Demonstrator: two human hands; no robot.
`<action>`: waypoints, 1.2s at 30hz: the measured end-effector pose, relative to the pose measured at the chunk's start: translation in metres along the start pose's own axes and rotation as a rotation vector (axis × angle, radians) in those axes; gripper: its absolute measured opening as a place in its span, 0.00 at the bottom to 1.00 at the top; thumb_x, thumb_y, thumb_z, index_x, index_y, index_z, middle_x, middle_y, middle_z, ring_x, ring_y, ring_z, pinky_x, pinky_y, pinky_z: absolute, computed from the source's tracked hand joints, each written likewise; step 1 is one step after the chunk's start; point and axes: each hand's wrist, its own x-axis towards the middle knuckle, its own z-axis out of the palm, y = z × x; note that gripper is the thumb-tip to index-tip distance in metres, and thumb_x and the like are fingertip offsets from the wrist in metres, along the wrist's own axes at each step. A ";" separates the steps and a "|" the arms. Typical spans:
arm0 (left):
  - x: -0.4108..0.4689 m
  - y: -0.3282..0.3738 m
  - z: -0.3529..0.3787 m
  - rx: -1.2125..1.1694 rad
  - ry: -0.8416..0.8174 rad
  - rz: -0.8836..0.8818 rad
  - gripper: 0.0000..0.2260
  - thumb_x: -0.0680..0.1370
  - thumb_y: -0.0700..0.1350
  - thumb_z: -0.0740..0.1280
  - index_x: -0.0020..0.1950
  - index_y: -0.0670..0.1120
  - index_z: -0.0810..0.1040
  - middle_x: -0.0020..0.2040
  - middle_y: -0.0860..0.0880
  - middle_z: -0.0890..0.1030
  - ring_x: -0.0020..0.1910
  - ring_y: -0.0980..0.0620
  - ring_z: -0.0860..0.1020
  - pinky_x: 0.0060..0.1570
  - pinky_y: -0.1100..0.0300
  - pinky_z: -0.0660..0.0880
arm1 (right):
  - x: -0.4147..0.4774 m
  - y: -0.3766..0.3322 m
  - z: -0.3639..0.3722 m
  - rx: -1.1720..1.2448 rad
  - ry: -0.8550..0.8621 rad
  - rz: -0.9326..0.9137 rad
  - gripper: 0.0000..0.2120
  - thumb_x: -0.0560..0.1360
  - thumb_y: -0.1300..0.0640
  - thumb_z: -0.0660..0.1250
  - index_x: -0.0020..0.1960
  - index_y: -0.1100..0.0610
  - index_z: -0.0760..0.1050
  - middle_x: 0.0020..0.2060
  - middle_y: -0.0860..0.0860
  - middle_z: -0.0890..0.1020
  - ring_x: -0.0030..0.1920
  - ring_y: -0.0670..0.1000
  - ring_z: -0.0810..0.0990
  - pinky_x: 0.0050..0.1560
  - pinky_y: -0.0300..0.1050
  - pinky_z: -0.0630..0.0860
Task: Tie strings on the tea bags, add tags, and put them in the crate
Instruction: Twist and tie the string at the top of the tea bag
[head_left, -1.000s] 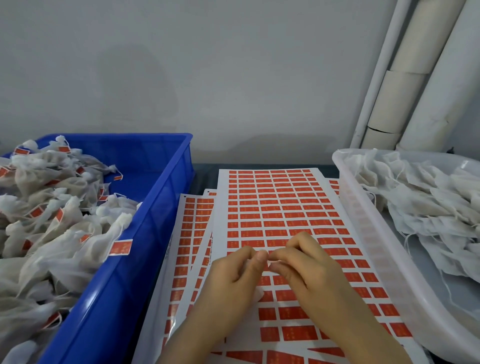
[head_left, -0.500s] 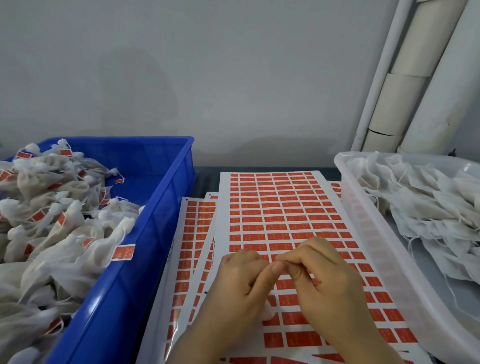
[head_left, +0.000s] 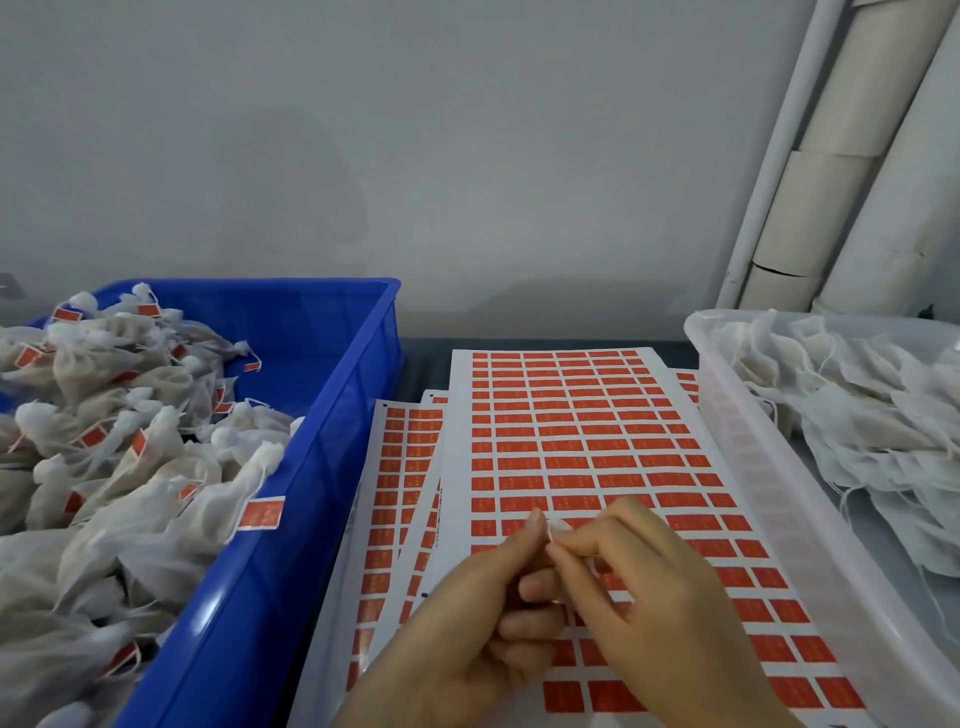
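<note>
My left hand and my right hand meet fingertip to fingertip above a sheet of red tag stickers. Between the fingertips shows a small white bit, most of it hidden, so I cannot tell whether it is a tea bag's top or a string. The blue crate on the left holds several tied tea bags with red tags. A clear tray on the right holds untied white tea bags with loose strings.
More sticker sheets lie fanned under the top sheet. A grey wall stands behind the table. White pipes run up the back right corner. A dark table strip shows between crate and sheets.
Both hands stay together over the sticker sheet. Their fingertips have shifted slightly, and the white bit now shows between them. The view tilted a little.
</note>
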 end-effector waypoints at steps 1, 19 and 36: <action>0.000 0.001 -0.001 -0.045 0.005 0.003 0.13 0.67 0.54 0.70 0.30 0.45 0.80 0.27 0.51 0.69 0.22 0.58 0.63 0.22 0.69 0.57 | 0.000 -0.001 0.000 0.016 -0.016 -0.011 0.12 0.75 0.49 0.62 0.41 0.54 0.80 0.35 0.45 0.77 0.34 0.40 0.75 0.34 0.31 0.75; -0.014 0.011 -0.009 0.533 0.080 -0.133 0.22 0.76 0.45 0.60 0.21 0.51 0.72 0.25 0.50 0.65 0.21 0.56 0.62 0.25 0.65 0.60 | 0.005 -0.002 -0.019 0.412 -0.616 0.242 0.11 0.74 0.52 0.67 0.37 0.41 0.70 0.59 0.23 0.64 0.64 0.29 0.59 0.66 0.34 0.56; 0.009 -0.006 -0.011 0.985 0.632 0.459 0.06 0.75 0.49 0.68 0.38 0.53 0.77 0.34 0.58 0.79 0.35 0.60 0.78 0.32 0.72 0.70 | -0.004 0.005 0.011 0.199 -0.443 0.144 0.08 0.76 0.53 0.62 0.40 0.45 0.66 0.46 0.36 0.66 0.52 0.38 0.67 0.51 0.29 0.67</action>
